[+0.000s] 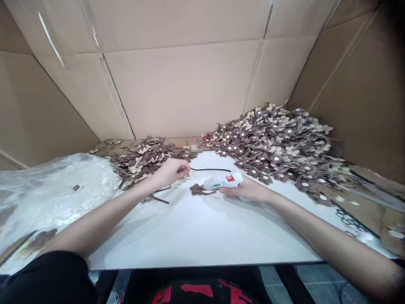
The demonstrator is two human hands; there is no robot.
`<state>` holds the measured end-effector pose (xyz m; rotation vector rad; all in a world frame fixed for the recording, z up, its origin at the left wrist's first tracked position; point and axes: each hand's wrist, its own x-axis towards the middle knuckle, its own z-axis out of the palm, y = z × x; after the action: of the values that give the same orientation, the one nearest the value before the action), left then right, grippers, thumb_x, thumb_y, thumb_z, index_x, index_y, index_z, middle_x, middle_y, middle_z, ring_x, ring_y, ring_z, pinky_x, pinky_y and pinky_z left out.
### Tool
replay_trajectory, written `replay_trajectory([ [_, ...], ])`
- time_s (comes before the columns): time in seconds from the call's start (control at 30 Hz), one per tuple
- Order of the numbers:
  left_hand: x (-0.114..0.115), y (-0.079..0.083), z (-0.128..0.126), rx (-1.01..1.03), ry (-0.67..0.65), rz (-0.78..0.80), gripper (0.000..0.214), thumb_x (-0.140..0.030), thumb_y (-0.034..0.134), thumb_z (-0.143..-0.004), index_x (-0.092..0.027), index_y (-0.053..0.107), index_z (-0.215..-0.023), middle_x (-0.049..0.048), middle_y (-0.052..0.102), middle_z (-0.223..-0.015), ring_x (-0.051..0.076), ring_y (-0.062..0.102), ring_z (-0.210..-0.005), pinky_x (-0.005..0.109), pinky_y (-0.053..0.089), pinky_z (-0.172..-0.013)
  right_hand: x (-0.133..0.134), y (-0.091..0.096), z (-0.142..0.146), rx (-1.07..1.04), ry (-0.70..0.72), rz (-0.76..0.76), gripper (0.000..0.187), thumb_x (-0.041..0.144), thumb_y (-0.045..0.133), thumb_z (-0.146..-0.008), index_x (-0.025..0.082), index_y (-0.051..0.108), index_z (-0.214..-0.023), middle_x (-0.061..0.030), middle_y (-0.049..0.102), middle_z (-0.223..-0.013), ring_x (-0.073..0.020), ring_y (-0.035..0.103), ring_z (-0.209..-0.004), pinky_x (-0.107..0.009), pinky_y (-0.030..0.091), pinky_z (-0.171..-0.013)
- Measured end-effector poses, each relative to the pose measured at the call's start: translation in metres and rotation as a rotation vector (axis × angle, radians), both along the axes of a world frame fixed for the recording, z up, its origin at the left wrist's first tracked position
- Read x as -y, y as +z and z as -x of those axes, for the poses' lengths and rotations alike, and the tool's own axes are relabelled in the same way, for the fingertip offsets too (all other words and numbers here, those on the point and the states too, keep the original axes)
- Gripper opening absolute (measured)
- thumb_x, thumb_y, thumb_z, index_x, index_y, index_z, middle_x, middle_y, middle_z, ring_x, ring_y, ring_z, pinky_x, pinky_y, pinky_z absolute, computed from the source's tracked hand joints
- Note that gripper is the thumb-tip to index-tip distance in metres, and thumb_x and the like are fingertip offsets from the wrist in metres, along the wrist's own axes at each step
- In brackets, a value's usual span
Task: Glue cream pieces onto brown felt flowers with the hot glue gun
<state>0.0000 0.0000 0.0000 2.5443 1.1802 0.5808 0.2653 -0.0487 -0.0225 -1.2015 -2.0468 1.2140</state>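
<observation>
My right hand (245,188) is wrapped round a white glue gun (221,181) with red and green labels, its front pointing left. Just beyond its tip, a brown felt flower (196,189) with dark stems lies on the white table (190,232). My left hand (173,172) is closed in a pinch above the table; what sits between its fingertips is hidden. A thin dark cord (211,169) runs rightward from near those fingertips; I cannot tell whether they touch it. Below the left hand lie cream flower pieces (180,182) and loose dark strips (159,199).
A large heap of brown and cream felt flowers (275,139) stands at the back right, a smaller pile (142,162) at the back left. A clear plastic bag of white pieces (79,185) lies left. Cardboard walls (183,84) enclose the back and sides. Dark rings (346,217) lie right.
</observation>
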Motion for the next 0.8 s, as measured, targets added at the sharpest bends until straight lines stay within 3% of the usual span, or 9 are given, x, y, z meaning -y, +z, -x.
replay_trajectory([
  [0.27,0.0009,0.0008,-0.0003,0.038,-0.011,0.078,0.013,-0.024,0.056,-0.077,-0.015,0.063,-0.083,0.0005,0.065,-0.070,0.011,0.059,-0.064,0.017,0.043,-0.060,-0.0034,-0.0031,-0.0011,-0.020,0.016,-0.021,0.034,0.047,0.059,-0.071,0.016,0.061,-0.083,-0.0005,0.057,-0.068,-0.0114,0.046,-0.058,-0.023,0.036,-0.050],
  [0.5,0.0039,0.0021,-0.0011,0.023,-0.022,0.083,0.015,-0.028,0.054,-0.080,-0.014,0.060,-0.077,-0.0016,0.062,-0.061,0.009,0.055,-0.054,0.016,0.038,-0.052,-0.0033,-0.0025,0.0006,-0.037,0.008,-0.007,0.035,0.044,0.061,-0.069,0.015,0.062,-0.089,-0.0011,0.059,-0.069,-0.0124,0.048,-0.060,-0.024,0.038,-0.051],
  [0.8,0.0011,0.0001,0.0006,0.032,-0.029,0.062,0.015,-0.028,0.054,-0.080,-0.015,0.061,-0.077,-0.0008,0.062,-0.066,0.010,0.056,-0.059,0.017,0.039,-0.055,-0.0053,-0.0045,-0.0013,-0.065,-0.001,-0.019,0.036,0.044,0.062,-0.068,0.017,0.061,-0.091,-0.0039,0.065,-0.087,-0.0172,0.056,-0.074,-0.029,0.046,-0.066],
])
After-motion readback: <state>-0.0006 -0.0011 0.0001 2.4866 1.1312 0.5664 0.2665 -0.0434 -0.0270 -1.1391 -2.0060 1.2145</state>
